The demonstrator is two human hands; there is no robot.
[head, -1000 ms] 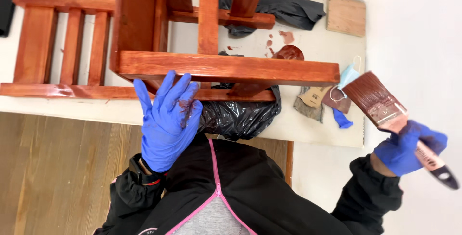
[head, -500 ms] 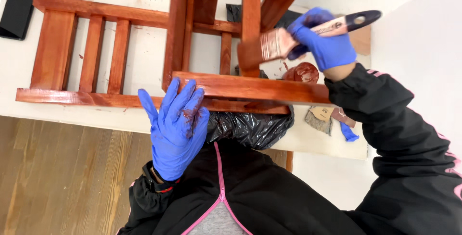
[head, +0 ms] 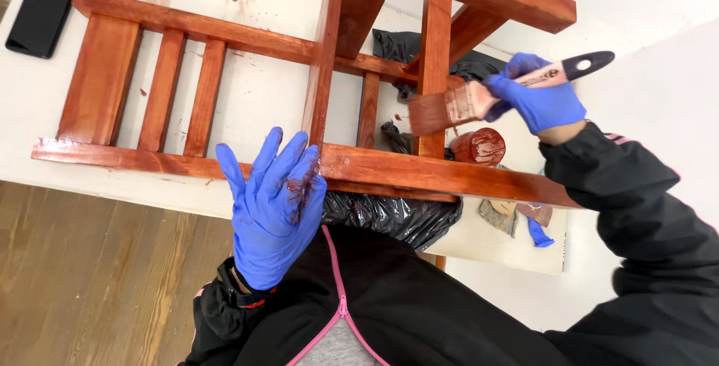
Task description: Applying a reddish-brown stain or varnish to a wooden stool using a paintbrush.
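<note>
The right hand, in a blue glove at 2 o'clock, has its fingers wrapped tight round a flat paintbrush, whose bristles lie against an upright rail of the red-stained wooden chair frame lying on the white desk. The left hand, fingers spread flat and holding nothing, rests by the frame's near rail at 7 o'clock.

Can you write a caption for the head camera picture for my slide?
Blue-gloved right hand brushes red-brown stain from a paintbrush onto a wooden chair frame while the left hand steadies it.
</note>
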